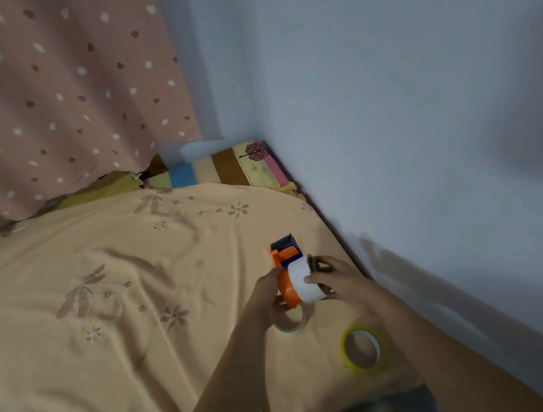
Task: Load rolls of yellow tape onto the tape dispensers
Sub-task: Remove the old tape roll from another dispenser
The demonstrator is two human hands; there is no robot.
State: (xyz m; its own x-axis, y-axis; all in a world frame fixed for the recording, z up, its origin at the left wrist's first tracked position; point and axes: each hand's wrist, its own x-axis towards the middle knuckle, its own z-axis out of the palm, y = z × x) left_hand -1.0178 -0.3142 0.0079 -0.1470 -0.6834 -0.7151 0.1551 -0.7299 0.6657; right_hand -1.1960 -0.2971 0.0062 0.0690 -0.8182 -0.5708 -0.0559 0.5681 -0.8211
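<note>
Left hand (270,296) clamps dispenser (287,273); right hand (336,278) pinches roll (302,283), seemingly half-seated. Press square onto hub.

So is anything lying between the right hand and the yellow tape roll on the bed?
Nothing visible does. The yellow tape roll lies flat on the bedsheet, just below the right hand, with only bare sheet between them. But that hand is occupied, holding a white roll against the orange dispenser with the left hand.
</note>
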